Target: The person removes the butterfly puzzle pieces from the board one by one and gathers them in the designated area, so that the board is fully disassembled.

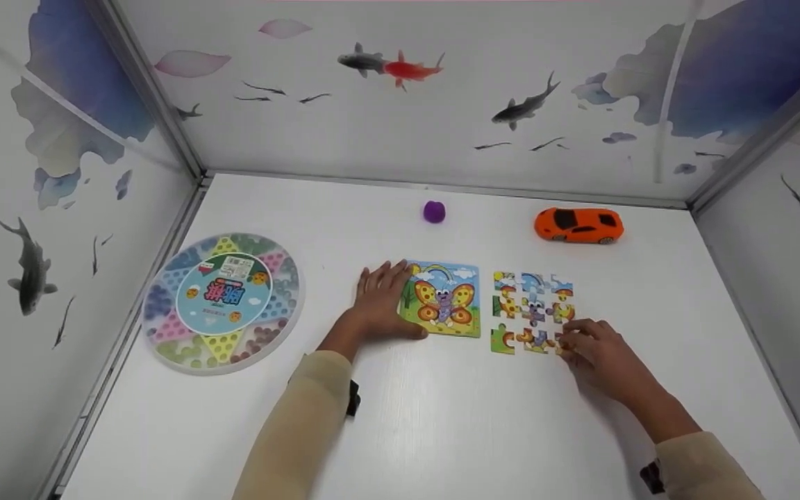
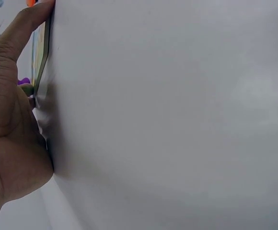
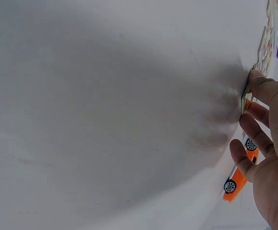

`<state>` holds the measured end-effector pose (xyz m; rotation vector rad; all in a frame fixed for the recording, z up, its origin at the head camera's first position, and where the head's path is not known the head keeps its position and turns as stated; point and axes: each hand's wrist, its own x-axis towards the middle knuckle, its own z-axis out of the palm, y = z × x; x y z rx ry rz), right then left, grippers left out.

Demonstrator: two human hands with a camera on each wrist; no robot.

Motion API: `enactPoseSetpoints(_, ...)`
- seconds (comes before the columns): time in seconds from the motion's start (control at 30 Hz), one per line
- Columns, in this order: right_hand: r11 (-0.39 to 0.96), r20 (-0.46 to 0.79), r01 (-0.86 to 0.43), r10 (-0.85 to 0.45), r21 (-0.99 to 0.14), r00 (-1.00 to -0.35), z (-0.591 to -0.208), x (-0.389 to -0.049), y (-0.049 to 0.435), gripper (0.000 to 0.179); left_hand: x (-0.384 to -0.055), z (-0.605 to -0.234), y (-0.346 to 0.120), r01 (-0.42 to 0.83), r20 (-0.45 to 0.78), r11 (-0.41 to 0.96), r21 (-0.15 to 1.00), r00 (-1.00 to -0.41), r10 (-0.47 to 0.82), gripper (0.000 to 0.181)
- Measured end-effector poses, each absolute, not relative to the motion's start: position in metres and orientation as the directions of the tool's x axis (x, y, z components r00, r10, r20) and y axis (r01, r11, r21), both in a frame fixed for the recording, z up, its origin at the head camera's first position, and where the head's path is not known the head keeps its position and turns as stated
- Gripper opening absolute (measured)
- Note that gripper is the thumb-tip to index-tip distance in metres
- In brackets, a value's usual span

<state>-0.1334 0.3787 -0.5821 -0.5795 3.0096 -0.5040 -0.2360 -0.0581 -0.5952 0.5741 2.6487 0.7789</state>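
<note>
A square butterfly picture board [image 1: 444, 300] lies flat on the table. My left hand [image 1: 380, 302] rests along its left side, fingers extended by the upper left corner and thumb at the lower edge; the left wrist view shows the thumb [image 2: 15, 36] against the board's edge. To the right of the board, jigsaw pieces [image 1: 534, 310] lie in three spaced rows and show parts of a similar butterfly picture. My right hand [image 1: 598, 354] pinches the jigsaw piece [image 3: 245, 98] at the lower right of these rows between thumb and fingers, partly hiding it.
A round Chinese checkers box [image 1: 224, 295] with coloured beads sits at the left. Behind the board is a small purple object [image 1: 434, 212], and an orange toy car [image 1: 578, 226] stands at the back right. Printed walls [image 1: 435, 139] enclose the white table [image 1: 455, 423].
</note>
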Motion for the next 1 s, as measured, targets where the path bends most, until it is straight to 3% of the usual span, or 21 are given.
enactPoseSetpoints(0.33,0.887,0.02,-0.354,-0.364,-0.297,-0.931,-0.586,-0.13,0.373,0.03,-0.23,-0.6,-0.062,0.289,-0.197,0.79,0.541,-0.869,0.453,0.128)
enactPoseSetpoints(1.0,0.907,-0.008,-0.238,-0.257,-0.346,-0.966,-0.586,-0.13,0.376,0.016,-0.227,-0.614,-0.055,0.264,-0.159,0.753,0.603,-0.885,0.438,0.133)
